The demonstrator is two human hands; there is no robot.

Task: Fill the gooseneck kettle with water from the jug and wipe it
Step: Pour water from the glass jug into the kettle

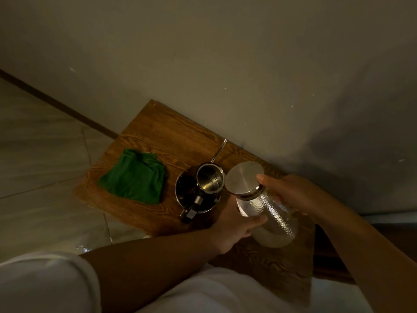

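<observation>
1. Both hands grip the textured glass jug with steel lid (266, 213), tilted beside the open steel gooseneck kettle (208, 181) on the wooden bench (158, 132).
2. The lid may block or splash water.

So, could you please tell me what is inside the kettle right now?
The open kettle shows only bare shiny metal walls; its bottom is too dark to tell whether water is there.

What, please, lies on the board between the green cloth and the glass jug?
In the head view, the open gooseneck kettle stands between the green cloth and the glass jug, which both hands hold.
</observation>
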